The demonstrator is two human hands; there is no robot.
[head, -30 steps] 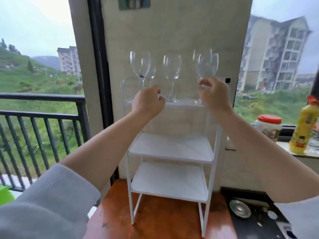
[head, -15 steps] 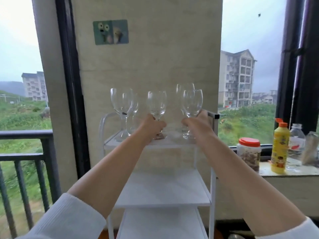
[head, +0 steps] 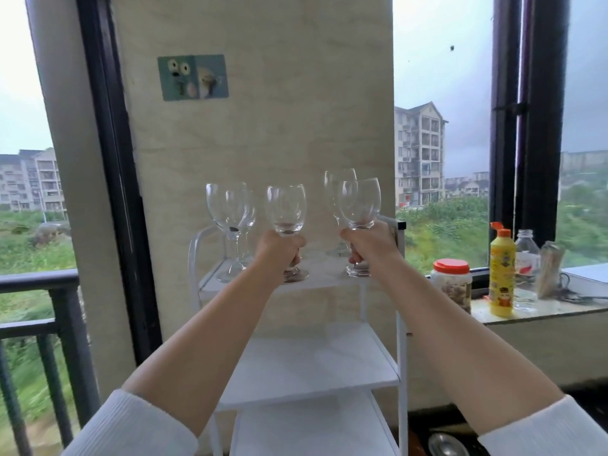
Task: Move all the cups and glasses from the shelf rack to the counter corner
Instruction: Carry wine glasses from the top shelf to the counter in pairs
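Your left grip (head: pixel 279 250) wraps one clear wine glass (head: pixel 286 209) stem, your right grip (head: pixel 370 243) another glass (head: pixel 358 205), both upright on the white rack's (head: pixel 399 324) top shelf.

Wine glasses (head: pixel 285 209) on top shelf: clear glass, glossy, smooth, faint highlights on bowls. Shelf rack (head: pixel 402 324): white-painted metal frame, matt; shelf boards look smooth, matt white. Sleeves (head: pixel 131 426) at lower corners: white ribbed knit cloth. Wall panel (head: pixel 279 126) behind rack: pale stone-like finish, matt, faintly veined. Window frames (head: pixel 108 126): black, semi-gloss. Yellow bottle (head: pixel 501 278) at right: glossy plastic, printed label. Jar (head: pixel 451 284) beside it: clear, red plastic lid. Sill (head: pixel 543 307): pale, polished look.
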